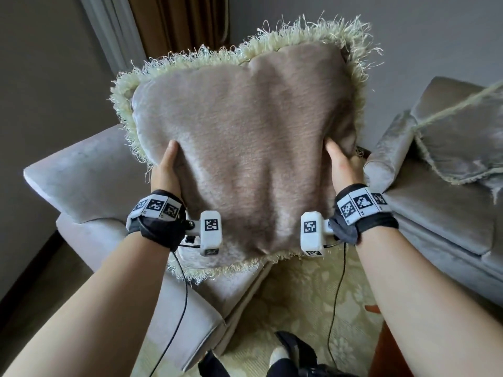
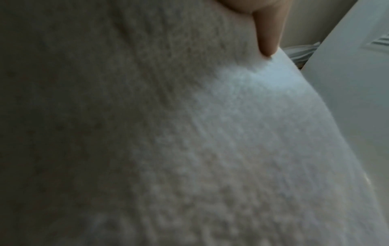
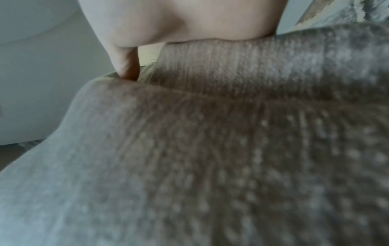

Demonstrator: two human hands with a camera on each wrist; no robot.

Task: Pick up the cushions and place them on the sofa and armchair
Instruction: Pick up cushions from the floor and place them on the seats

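A large beige velvet cushion (image 1: 245,159) with a pale fringed border is held up in front of me, above the grey armchair (image 1: 89,191). My left hand (image 1: 167,170) grips its left side with the thumb on the front face. My right hand (image 1: 340,164) grips its right side, thumb pressed into the fabric. The other fingers of both hands are hidden behind the cushion. The cushion's fabric (image 2: 189,133) fills the left wrist view under one fingertip (image 2: 268,48), and the same fabric (image 3: 210,149) fills the right wrist view. A second fringed cushion (image 1: 460,131) leans on the grey sofa (image 1: 435,219) at the right.
The armchair's arm (image 1: 190,317) runs toward me at lower left. A pale patterned rug (image 1: 299,308) lies between armchair and sofa, with my feet (image 1: 280,355) on it. Brown curtains (image 1: 185,23) hang in the corner behind. A reddish wooden edge (image 1: 386,355) shows at lower right.
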